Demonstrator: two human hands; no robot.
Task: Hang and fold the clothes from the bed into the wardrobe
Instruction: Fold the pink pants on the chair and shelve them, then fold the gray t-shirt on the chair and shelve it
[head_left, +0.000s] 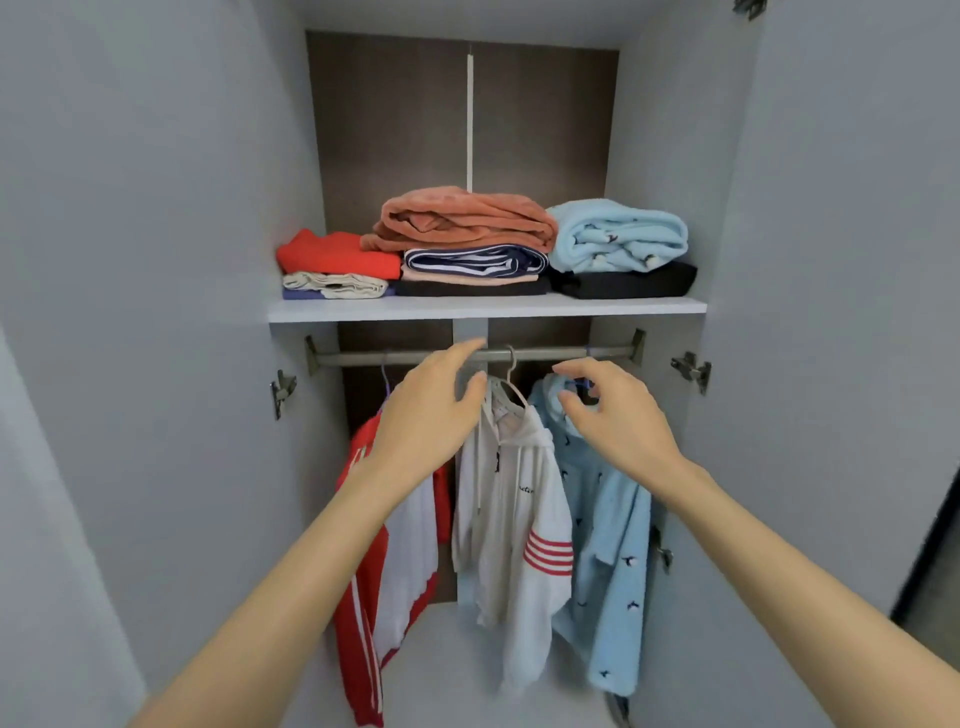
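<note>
Light blue fleece garment (608, 545), lower right of centre, hanging from a blue hanger (584, 385) on the wardrobe rail (363, 357). Your right hand (618, 421) frames the hanger's neck with thumb and forefinger loosely curled and apart; whether they touch it cannot be told. Your left hand (426, 415), centre frame, is spread and relaxed with nothing in it, its fingertips near the rail and the hook of the white hoodie (514, 519).

Likely hazards:
- A tug from either hand may lift a hook off the rail and drop its garment to the wardrobe floor.
- The fleece hood bunches around the hanger neck, so the garment may slide off one shoulder if it is jostled.
- The hoodie and fleece hang touching, so moving one probably drags the other.

The red and white jacket (400, 561) hangs at lower left on a purple hanger (384, 376). Above, the shelf (488, 307) carries three folded stacks. The orange fleece (467, 218) sits highest and loosest, so a knock to the shelf could tip it.
</note>
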